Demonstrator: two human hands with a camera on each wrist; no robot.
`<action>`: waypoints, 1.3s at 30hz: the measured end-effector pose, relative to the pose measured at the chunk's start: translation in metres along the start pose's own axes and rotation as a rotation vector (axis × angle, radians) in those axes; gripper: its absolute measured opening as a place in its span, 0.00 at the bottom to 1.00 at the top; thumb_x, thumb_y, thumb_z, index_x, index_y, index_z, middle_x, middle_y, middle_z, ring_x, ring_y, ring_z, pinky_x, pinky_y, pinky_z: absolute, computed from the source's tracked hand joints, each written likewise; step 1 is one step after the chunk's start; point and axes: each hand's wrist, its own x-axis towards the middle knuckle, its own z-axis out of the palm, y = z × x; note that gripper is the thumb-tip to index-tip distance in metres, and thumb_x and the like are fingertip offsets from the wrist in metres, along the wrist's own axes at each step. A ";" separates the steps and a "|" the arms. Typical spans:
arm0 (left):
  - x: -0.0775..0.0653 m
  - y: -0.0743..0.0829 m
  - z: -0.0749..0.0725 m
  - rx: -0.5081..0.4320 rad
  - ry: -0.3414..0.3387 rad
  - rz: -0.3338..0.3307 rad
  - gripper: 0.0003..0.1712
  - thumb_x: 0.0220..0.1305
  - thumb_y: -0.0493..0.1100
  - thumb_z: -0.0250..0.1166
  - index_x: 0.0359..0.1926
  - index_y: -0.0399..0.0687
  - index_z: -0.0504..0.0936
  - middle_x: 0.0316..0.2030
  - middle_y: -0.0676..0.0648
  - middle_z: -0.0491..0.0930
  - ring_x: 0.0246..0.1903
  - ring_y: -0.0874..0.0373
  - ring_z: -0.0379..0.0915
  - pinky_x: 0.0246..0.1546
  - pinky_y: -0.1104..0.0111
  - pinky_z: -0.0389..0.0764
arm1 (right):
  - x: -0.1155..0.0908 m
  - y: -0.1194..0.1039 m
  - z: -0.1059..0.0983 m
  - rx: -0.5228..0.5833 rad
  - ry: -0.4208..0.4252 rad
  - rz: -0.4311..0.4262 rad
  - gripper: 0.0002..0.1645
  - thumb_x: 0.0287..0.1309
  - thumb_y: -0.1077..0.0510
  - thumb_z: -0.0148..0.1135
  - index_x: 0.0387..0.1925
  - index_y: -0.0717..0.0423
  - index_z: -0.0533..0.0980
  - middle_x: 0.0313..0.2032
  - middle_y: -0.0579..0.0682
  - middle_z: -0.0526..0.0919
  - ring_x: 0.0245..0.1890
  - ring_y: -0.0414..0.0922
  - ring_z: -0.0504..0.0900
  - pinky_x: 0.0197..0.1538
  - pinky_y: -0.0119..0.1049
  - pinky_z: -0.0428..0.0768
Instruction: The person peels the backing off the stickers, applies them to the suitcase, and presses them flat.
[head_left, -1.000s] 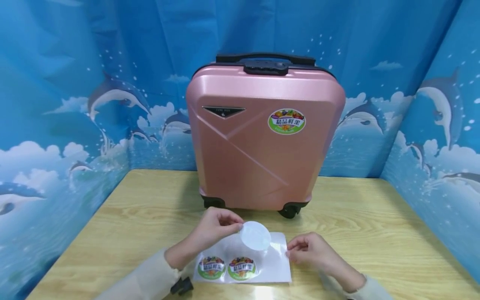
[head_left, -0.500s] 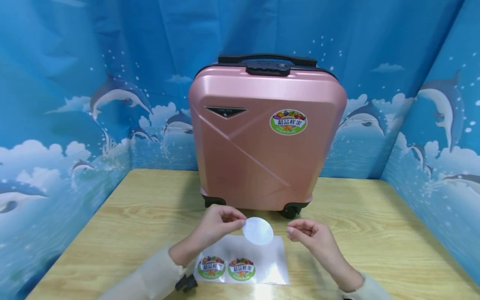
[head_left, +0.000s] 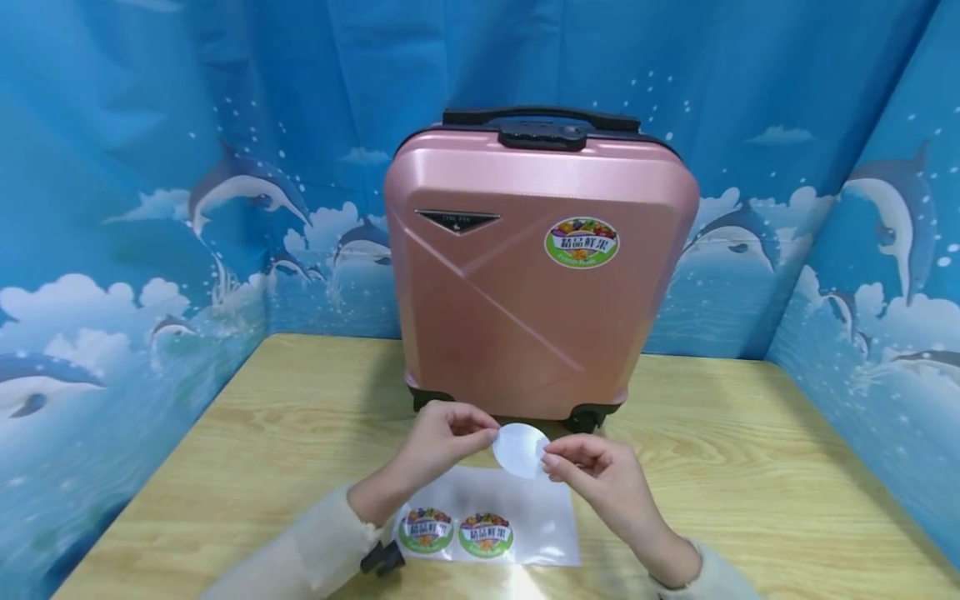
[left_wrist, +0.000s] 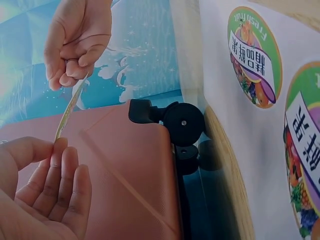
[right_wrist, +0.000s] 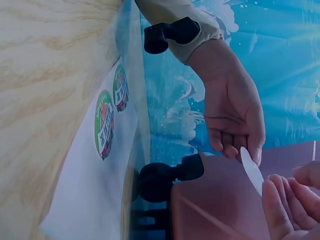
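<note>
An oval sticker (head_left: 517, 450), its plain white back toward the head camera, is held above the sticker sheet. My left hand (head_left: 429, 454) pinches its left edge between thumb and fingers. At the opposite edge, my right hand (head_left: 606, 485) has it between thumb and forefinger. The left wrist view shows the sticker (left_wrist: 69, 111) almost edge-on between both hands. Below lies the white sheet (head_left: 542, 521), with two fruit stickers on its lower left. Behind the hands a pink suitcase (head_left: 517, 325) stands upright, bearing a matching fruit sticker (head_left: 582, 243) at its upper right.
The suitcase stands on black wheels (head_left: 585, 418) at the back of the wooden table (head_left: 300, 400). A blue curtain (head_left: 322, 100) printed with dolphins encloses the back and sides. A black wrist camera (right_wrist: 167, 35) sits at my left cuff.
My right hand has left the sheet's right edge, risen and moved left to grasp the sticker's free edge. The left hand has lifted the sticker slightly.
</note>
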 end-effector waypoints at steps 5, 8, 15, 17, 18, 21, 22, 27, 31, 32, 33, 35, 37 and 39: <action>0.000 0.000 0.001 0.012 0.009 -0.004 0.07 0.55 0.38 0.69 0.34 0.39 0.85 0.27 0.46 0.84 0.24 0.59 0.77 0.26 0.74 0.77 | 0.002 -0.001 0.005 -0.019 -0.037 0.032 0.08 0.55 0.72 0.61 0.37 0.75 0.78 0.31 0.64 0.84 0.32 0.37 0.84 0.34 0.36 0.83; 0.000 0.000 0.001 0.008 0.010 -0.007 0.06 0.55 0.39 0.69 0.34 0.40 0.85 0.27 0.46 0.84 0.24 0.60 0.77 0.26 0.74 0.78 | 0.003 -0.001 0.007 -0.035 -0.040 0.058 0.09 0.56 0.70 0.61 0.38 0.74 0.78 0.31 0.64 0.84 0.32 0.37 0.85 0.33 0.38 0.83; 0.002 0.004 0.006 -0.031 -0.014 0.021 0.08 0.56 0.39 0.68 0.35 0.38 0.85 0.29 0.44 0.85 0.27 0.58 0.79 0.29 0.73 0.79 | 0.006 -0.003 0.009 -0.066 -0.031 0.086 0.09 0.56 0.67 0.62 0.37 0.71 0.80 0.32 0.62 0.85 0.31 0.37 0.85 0.33 0.37 0.83; 0.003 0.005 0.007 -0.037 -0.019 0.025 0.08 0.56 0.39 0.68 0.35 0.38 0.85 0.29 0.44 0.85 0.26 0.59 0.79 0.30 0.73 0.80 | 0.007 -0.003 0.010 -0.080 -0.036 0.090 0.09 0.56 0.66 0.63 0.37 0.70 0.80 0.32 0.61 0.85 0.30 0.37 0.84 0.33 0.36 0.83; 0.003 0.006 0.007 -0.040 -0.022 0.025 0.08 0.56 0.39 0.68 0.35 0.39 0.85 0.29 0.44 0.85 0.26 0.59 0.79 0.30 0.73 0.80 | 0.007 -0.003 0.010 -0.086 -0.039 0.092 0.09 0.56 0.66 0.63 0.37 0.70 0.81 0.33 0.61 0.85 0.31 0.37 0.84 0.34 0.36 0.83; 0.003 0.009 0.008 -0.056 -0.034 0.017 0.07 0.57 0.40 0.68 0.35 0.41 0.85 0.29 0.46 0.85 0.26 0.60 0.78 0.31 0.72 0.79 | 0.009 -0.004 0.011 -0.101 -0.044 0.093 0.09 0.56 0.65 0.63 0.37 0.68 0.81 0.33 0.60 0.85 0.31 0.37 0.84 0.34 0.35 0.83; 0.004 0.010 0.009 -0.061 -0.038 0.013 0.07 0.57 0.40 0.68 0.35 0.41 0.85 0.29 0.46 0.85 0.26 0.61 0.78 0.31 0.72 0.79 | 0.009 -0.004 0.012 -0.107 -0.042 0.094 0.09 0.56 0.64 0.64 0.37 0.68 0.81 0.33 0.59 0.85 0.30 0.37 0.84 0.34 0.35 0.83; 0.006 0.012 0.013 -0.084 -0.045 0.010 0.07 0.56 0.40 0.68 0.35 0.40 0.85 0.28 0.45 0.85 0.27 0.56 0.78 0.30 0.73 0.78 | 0.010 -0.005 0.015 -0.111 -0.031 0.095 0.09 0.56 0.64 0.64 0.36 0.67 0.82 0.32 0.58 0.86 0.30 0.40 0.85 0.33 0.35 0.83; 0.006 0.013 0.016 -0.098 -0.050 0.007 0.08 0.56 0.39 0.69 0.35 0.38 0.85 0.28 0.45 0.85 0.26 0.55 0.78 0.29 0.74 0.78 | 0.011 -0.005 0.017 -0.109 -0.025 0.092 0.09 0.55 0.64 0.65 0.36 0.68 0.82 0.32 0.59 0.86 0.30 0.41 0.85 0.34 0.35 0.83; 0.006 0.013 0.016 -0.106 -0.052 0.011 0.08 0.55 0.39 0.69 0.35 0.38 0.85 0.29 0.44 0.85 0.26 0.56 0.78 0.29 0.74 0.78 | 0.011 -0.005 0.017 -0.107 -0.020 0.092 0.09 0.55 0.64 0.65 0.36 0.68 0.82 0.32 0.59 0.86 0.30 0.41 0.85 0.34 0.35 0.83; 0.006 0.014 0.017 -0.115 -0.055 0.016 0.08 0.55 0.39 0.69 0.35 0.38 0.85 0.29 0.44 0.85 0.26 0.57 0.78 0.29 0.73 0.78 | 0.012 -0.005 0.017 -0.109 -0.013 0.095 0.09 0.55 0.64 0.65 0.35 0.68 0.82 0.32 0.59 0.86 0.29 0.41 0.85 0.34 0.35 0.83; 0.005 0.014 0.018 -0.124 -0.058 0.025 0.08 0.55 0.38 0.69 0.35 0.38 0.85 0.29 0.43 0.85 0.26 0.59 0.79 0.30 0.73 0.79 | 0.012 -0.004 0.017 -0.112 0.003 0.108 0.09 0.54 0.63 0.65 0.35 0.67 0.82 0.32 0.58 0.86 0.29 0.41 0.85 0.34 0.35 0.83; 0.005 0.014 0.018 -0.129 -0.062 0.029 0.08 0.56 0.38 0.69 0.35 0.38 0.85 0.29 0.43 0.85 0.26 0.61 0.79 0.30 0.72 0.80 | 0.012 -0.004 0.017 -0.103 0.017 0.127 0.09 0.54 0.63 0.66 0.35 0.68 0.82 0.31 0.59 0.86 0.28 0.42 0.85 0.34 0.35 0.83; 0.005 0.013 0.019 -0.133 -0.069 0.030 0.08 0.56 0.38 0.69 0.35 0.38 0.85 0.29 0.43 0.85 0.27 0.58 0.80 0.31 0.72 0.80 | 0.012 -0.003 0.017 -0.096 0.033 0.148 0.09 0.54 0.63 0.66 0.34 0.68 0.82 0.31 0.59 0.86 0.27 0.41 0.85 0.34 0.35 0.83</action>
